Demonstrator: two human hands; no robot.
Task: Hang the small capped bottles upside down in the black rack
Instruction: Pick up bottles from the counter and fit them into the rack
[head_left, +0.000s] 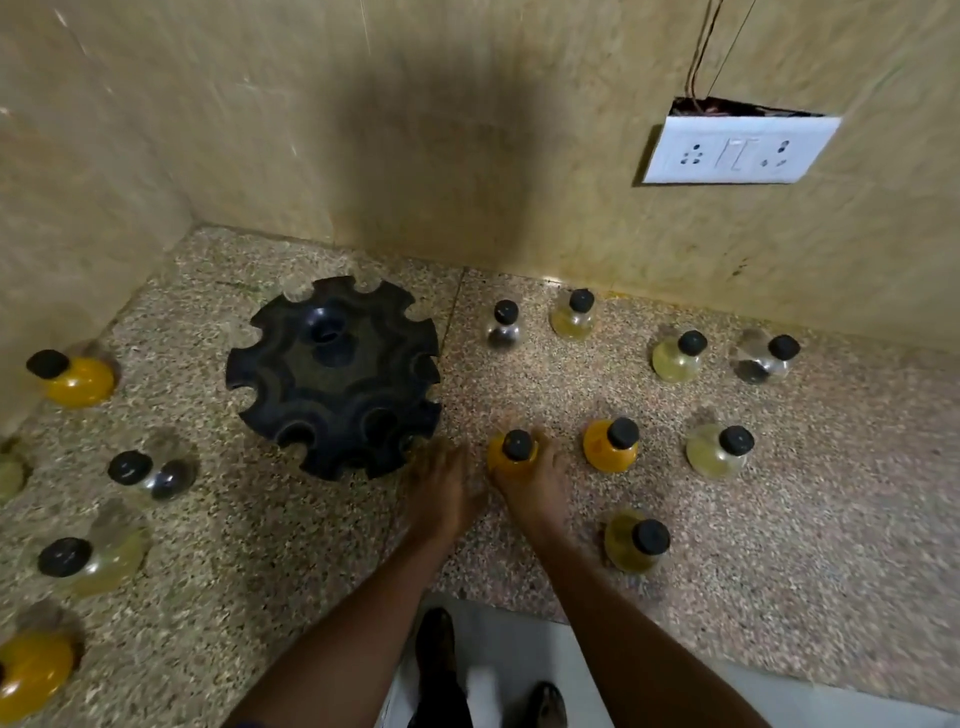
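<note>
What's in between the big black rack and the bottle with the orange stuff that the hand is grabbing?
In the head view, the left hand lies between the black rack and the orange bottle that the right hand grips. Otherwise only bare speckled counter.

Round black plastic rack (335, 376): matt, slightly dusty sheen. Small clear glossy bottles with matt black caps (610, 446): glass or plastic, cannot tell. Speckled stone counter (779, 519): polished, granular. Beige marbled wall tiles (467, 130): smooth, glossy. White plastic socket plate (737, 150): smooth.
</note>
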